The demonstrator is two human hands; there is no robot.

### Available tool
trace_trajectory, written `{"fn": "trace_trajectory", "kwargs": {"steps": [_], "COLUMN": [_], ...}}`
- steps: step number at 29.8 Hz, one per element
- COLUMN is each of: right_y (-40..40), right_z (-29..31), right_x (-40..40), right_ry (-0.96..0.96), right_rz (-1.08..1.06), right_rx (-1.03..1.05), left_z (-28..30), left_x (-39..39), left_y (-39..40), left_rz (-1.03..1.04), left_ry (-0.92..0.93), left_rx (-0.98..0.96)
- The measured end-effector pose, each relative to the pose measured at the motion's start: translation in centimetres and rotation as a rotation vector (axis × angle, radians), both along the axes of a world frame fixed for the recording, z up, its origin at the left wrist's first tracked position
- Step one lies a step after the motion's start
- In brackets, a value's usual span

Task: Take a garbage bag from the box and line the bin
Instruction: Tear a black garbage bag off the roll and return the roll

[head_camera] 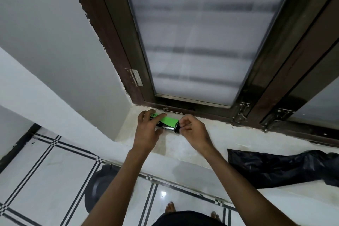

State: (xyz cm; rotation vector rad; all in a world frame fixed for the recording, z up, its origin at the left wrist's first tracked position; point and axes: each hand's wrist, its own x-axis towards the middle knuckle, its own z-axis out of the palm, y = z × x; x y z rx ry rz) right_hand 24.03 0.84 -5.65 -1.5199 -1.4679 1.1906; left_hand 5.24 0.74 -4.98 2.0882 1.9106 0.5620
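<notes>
**Operator:** Confirm the current hold and where everything sits.

**Supervisor:** Your left hand (149,130) grips the green-and-black box (167,124) on the window sill (216,145), thumb under the near side, fingers laid over the top. Your right hand (192,131) is at the box's open right end, fingertips curled together in a pinch at the flap; whether they hold the flap or a bag edge cannot be told. One black garbage bag (286,169) lies flat on the sill, well apart to the right. The dark bin (100,187) stands on the floor below the sill, partly behind your left forearm, and appears unlined.

**Operator:** What could go wrong from here?

**Supervisor:** Three risks, in my judgement. If the left grip slackens while you work the right end, the box may slide along the smooth sill. If you pull hard at the opening, several bags may come out together or the flap may tear. The loose bag hangs at the sill edge and could slip to the floor if brushed.

**Operator:** Any readable marking?

**Supervisor:** Only the letters "CO" on the green face, beside your left fingers. The rest is covered or too small to read.
</notes>
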Motion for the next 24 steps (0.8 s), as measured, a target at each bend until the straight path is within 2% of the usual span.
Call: {"fn": "trace_trajectory", "kwargs": {"steps": [3, 7, 9, 13, 16, 19, 24], "right_y": [0.0, -0.7, -0.4, 0.2, 0.3, 0.8, 1.7], "right_z": [-0.1, -0.9, -1.1, -0.8, -0.1, 0.7, 1.1], "right_x": [-1.5, 0.5, 1.6, 2.4, 2.0, 1.1, -1.2], "right_ry": [0.066, -0.086, -0.112, 0.266, 0.431, 0.488, 0.424], "right_rz": [0.02, -0.171, -0.176, -0.058, -0.08, -0.062, -0.07], "right_rx": [-0.016, 0.134, 0.098, -0.123, -0.182, -0.183, -0.184], "left_z": [-0.1, -0.1, 0.0, -0.4, -0.3, -0.1, -0.6], "left_x": [-0.6, -1.1, -1.5, -2.1, -2.5, -2.4, -1.8], "left_y": [0.0, 0.0, 0.2, 0.5, 0.7, 0.8, 0.5], "left_rz": [0.003, -0.003, 0.011, -0.004, -0.006, -0.009, -0.01], "left_ry": [-0.002, -0.047, -0.093, -0.155, -0.194, -0.195, -0.167], "left_rx": [0.0, -0.003, -0.007, -0.013, -0.032, -0.038, -0.019]}}
